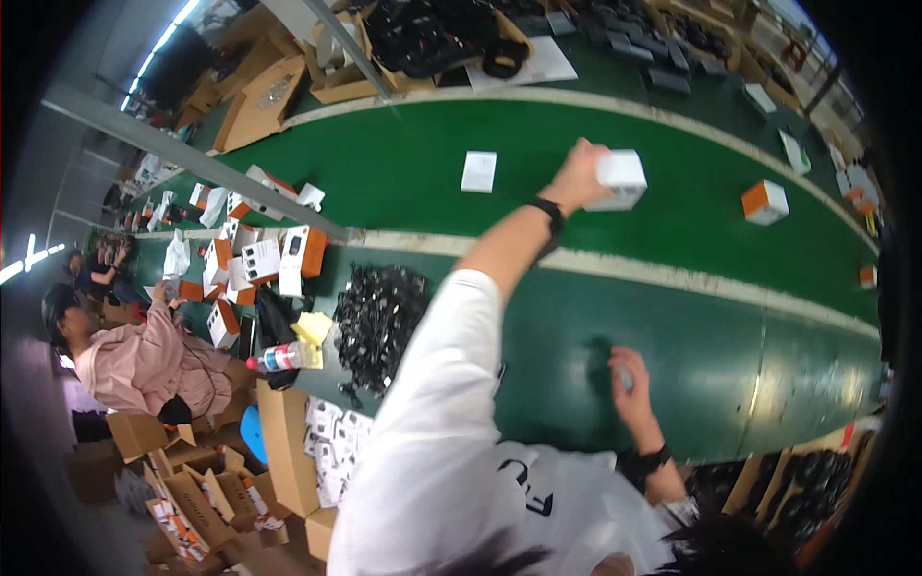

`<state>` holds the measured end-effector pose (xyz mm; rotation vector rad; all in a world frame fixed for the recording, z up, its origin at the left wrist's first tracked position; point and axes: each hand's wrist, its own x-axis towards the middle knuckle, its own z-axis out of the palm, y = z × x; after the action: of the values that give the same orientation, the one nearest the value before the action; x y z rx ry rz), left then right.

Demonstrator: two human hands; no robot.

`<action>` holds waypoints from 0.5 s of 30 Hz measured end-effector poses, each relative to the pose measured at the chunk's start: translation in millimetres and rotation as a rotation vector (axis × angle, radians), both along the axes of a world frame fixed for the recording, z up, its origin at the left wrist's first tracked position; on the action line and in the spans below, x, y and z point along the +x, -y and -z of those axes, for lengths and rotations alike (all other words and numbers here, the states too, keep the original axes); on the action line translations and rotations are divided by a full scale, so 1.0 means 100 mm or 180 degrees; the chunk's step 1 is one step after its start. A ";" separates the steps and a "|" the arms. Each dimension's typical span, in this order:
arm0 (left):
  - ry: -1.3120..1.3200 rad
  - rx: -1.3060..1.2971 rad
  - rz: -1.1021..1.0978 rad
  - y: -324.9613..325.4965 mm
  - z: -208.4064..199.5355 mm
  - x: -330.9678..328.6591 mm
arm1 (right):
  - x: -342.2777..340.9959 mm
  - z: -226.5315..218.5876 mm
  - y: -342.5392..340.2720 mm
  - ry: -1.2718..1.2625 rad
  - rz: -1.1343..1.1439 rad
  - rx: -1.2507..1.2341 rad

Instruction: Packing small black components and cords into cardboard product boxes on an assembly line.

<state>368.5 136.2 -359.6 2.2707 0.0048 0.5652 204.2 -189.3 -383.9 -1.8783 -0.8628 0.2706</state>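
Observation:
My left hand (579, 177) reaches far out over the bright green belt and grips a small white box (622, 179) by its left side. A dark band circles that wrist. Closer to my body, my right hand (632, 386) hovers by the near edge of the dark green table (576, 326), its fingers curled. Something small and pale shows between them, too small to name. Left of the held box, a white printed card or leaflet (479, 172) lies flat on the belt. An orange and white box (765, 203) stands farther right on it.
A heap of black cables or small parts (376, 322) lies left of my arm, near a plastic bottle (279, 358) and several orange and white boxes (303, 252). A metal post (211, 168) slants across. At left, a co-worker in pink (158, 365) sits by cardboard cartons (197, 509).

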 end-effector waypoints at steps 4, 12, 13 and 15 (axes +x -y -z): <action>-0.0296 -0.0257 0.0295 0.41 0.43 0.42 | -0.07 0.10 0.00 -0.0346 0.0161 -0.0185; -0.1320 -0.0763 0.0062 -0.34 0.54 0.15 | 0.24 0.58 -0.38 0.0071 0.0571 0.0005; -0.1371 -0.0756 -0.0375 -0.56 0.51 0.11 | 0.31 0.64 -0.44 0.0057 0.0615 -0.0032; -0.1640 -0.0056 -0.2366 -0.82 0.61 -0.04 | 0.47 0.72 -0.57 0.0775 0.0528 -0.0350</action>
<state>364.6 218.0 -420.6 2.2946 1.1315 0.3160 251.4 -132.7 -456.3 -2.1023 -0.8611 -0.0141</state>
